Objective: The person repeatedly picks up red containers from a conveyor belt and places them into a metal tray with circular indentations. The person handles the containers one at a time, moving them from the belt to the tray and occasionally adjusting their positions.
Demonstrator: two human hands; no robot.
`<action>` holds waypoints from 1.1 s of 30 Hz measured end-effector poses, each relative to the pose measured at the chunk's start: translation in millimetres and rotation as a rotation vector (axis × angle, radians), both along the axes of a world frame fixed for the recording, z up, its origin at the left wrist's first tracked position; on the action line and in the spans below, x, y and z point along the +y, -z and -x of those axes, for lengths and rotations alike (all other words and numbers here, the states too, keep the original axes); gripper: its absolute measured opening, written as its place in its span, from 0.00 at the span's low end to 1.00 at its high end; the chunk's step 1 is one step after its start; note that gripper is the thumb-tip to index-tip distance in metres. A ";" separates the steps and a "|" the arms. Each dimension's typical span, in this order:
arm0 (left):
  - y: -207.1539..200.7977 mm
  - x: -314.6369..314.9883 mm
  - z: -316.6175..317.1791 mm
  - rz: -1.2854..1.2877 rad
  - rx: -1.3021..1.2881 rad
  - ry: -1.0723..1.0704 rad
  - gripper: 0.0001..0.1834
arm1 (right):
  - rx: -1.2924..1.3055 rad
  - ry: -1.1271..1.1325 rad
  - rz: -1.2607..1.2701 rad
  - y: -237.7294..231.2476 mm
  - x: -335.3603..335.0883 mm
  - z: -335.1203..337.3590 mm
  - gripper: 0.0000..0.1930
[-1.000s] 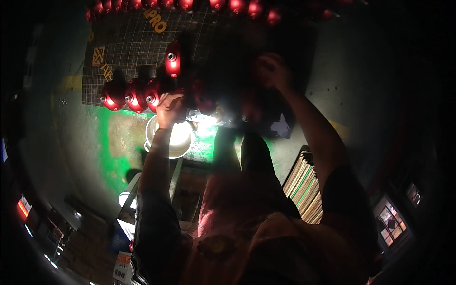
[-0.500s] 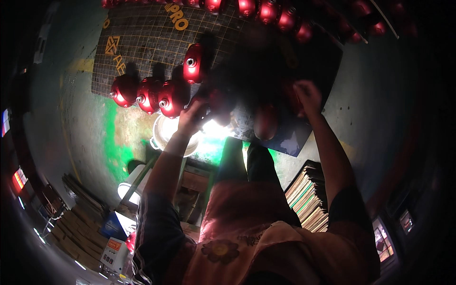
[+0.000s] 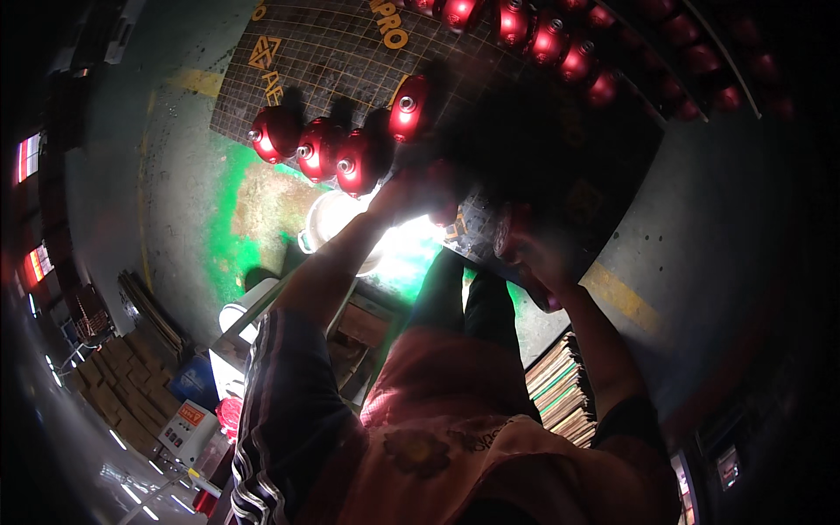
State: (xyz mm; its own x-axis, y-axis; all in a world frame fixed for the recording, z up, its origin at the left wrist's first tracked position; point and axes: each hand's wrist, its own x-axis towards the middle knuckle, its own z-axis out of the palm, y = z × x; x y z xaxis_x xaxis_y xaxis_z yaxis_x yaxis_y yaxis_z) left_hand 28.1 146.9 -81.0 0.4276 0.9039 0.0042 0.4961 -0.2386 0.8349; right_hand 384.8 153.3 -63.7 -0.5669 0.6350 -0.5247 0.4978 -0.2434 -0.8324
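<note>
Several glossy red rounded shells with short metal necks stand on the dark gridded mat [image 3: 306, 48]; one shell [image 3: 408, 108] stands just beyond my left hand, others such as this shell [image 3: 357, 163] to its left. My left hand [image 3: 404, 194] is against a shadowed red shell [image 3: 444, 194], its fingers lost in shadow and glare. Nearer me on the right, my right hand [image 3: 549, 268] is closed on a red rounded piece [image 3: 542, 296], blurred and partly hidden by the hand. Another dark red shell [image 3: 514, 229] is close beside those fingers.
More red shells [image 3: 549, 40] line the mat's far edge, with dark rails [image 3: 656, 61] beyond. A white round pail [image 3: 315, 217] stands below the left forearm in bright glare. Stacked cardboard sheets [image 3: 562, 389] are at my right; a white control box [image 3: 187, 430] is lower left.
The whole view has shifted, moving the scene rightward. My right hand has come back toward me from the mat's right side, with the red piece. My left hand stays near the shadowed shell.
</note>
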 end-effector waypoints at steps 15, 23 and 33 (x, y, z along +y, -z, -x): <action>-115.2 -217.8 -58.0 -0.107 0.033 -0.382 0.18 | -0.040 -0.047 -0.092 -140.3 -115.5 -32.8 0.15; -280.4 -527.3 -160.7 0.130 -0.356 -0.830 0.19 | 0.275 -0.373 -0.123 -219.1 -252.6 -69.5 0.16; -383.9 -860.8 -206.7 0.205 -0.617 -1.503 0.16 | 0.128 -0.781 0.228 -290.8 -500.0 10.8 0.15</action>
